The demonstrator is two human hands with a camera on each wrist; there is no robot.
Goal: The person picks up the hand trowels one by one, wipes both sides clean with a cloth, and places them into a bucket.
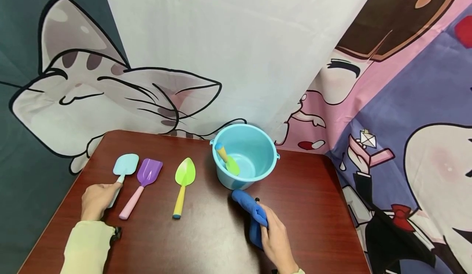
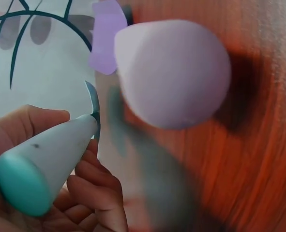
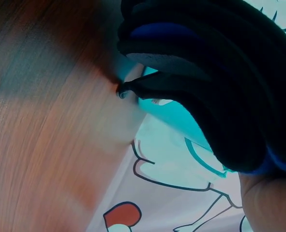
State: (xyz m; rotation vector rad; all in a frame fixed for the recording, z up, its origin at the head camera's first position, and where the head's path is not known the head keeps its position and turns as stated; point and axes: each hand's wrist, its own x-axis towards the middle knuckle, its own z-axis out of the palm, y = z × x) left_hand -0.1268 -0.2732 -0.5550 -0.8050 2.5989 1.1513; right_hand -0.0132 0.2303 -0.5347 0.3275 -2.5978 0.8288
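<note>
Left of the bucket (image 1: pixel 230 180), the left hand (image 1: pixel 96 202) has fingers clamped on a pale blue shovel (image 1: pixel 126 165); a purple shovel (image 1: pixel 149 172) and a green shovel (image 1: pixel 185 173) lie between. Before the bucket, the right hand (image 1: pixel 275 235) has fingers clamped on a blue cloth (image 1: pixel 249 204). The bucket holds a yellow-handled shovel (image 1: pixel 232 165).

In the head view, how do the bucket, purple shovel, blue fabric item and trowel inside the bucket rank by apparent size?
1. Bucket
2. Purple shovel and blue fabric item: too close to rank; the right hand partly covers the latter
3. Trowel inside the bucket
</note>
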